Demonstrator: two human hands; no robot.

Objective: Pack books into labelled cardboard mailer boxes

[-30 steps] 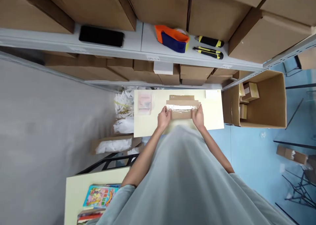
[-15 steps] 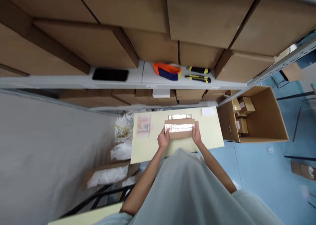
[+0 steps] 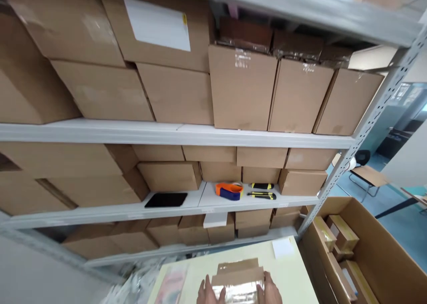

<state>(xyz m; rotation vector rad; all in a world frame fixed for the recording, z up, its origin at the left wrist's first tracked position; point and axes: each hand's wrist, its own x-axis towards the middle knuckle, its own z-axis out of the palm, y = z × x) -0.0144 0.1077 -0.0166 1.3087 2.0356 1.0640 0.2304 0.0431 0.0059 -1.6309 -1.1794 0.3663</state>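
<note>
Low in the view, a small brown cardboard box [image 3: 238, 277] with a shiny strip of clear tape lies over the pale yellow tabletop. My left hand [image 3: 209, 293] grips its left side, thumb on the taped face. On the right side my right hand [image 3: 269, 290] grips it the same way, fingers along the edge. Another brown cardboard piece [image 3: 237, 265] shows just behind it; whether it is a flap or a separate box I cannot tell. The lower part of both hands is cut off by the frame.
A metal shelf [image 3: 160, 135] packed with cardboard boxes rises ahead. On its middle board lie a black phone [image 3: 166, 200], an orange and blue tape dispenser [image 3: 229, 191] and two utility knives [image 3: 262, 195]. A large open carton [image 3: 383, 246] holding smaller boxes stands right of the table [image 3: 287, 273].
My view has tilted up, so the shelf fills more of it and the hands sit at the bottom edge. Both hands still hold the box.
</note>
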